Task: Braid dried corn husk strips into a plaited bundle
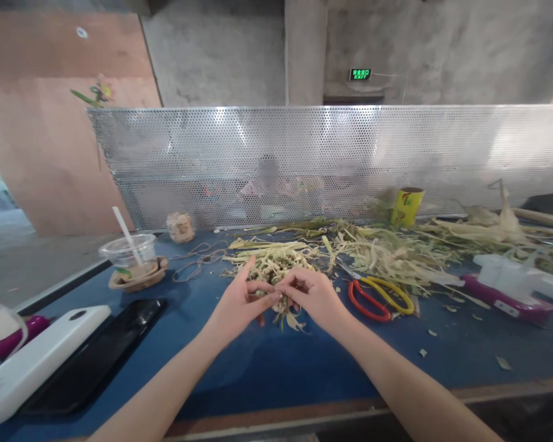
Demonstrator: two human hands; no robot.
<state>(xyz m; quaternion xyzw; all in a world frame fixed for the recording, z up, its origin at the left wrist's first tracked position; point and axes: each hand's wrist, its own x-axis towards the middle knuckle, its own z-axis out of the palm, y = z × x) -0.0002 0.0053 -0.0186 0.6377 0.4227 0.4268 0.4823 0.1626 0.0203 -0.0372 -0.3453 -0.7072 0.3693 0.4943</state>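
A knotted, woven-looking piece of dried pale-green plant strands (276,264) lies on the blue table in front of me. Over its near edge, my left hand (239,302) and my right hand (312,296) meet, thumbs and fingertips pinched together on the strands. My left index finger points up and away from the pinch. Exactly which strand sits between the fingertips is too small to make out. Loose strand ends hang toward me below the fingers. Scissors (382,296) with one red and one yellow handle lie just right of my right hand.
Loose dried husks (387,255) spread across the back right, near a yellow tube (407,207). Leftward are a plastic cup (131,252) with a straw, thin cord (198,261), a black phone (96,356) and a white power bank (46,362). A perforated metal screen (258,141) stands behind.
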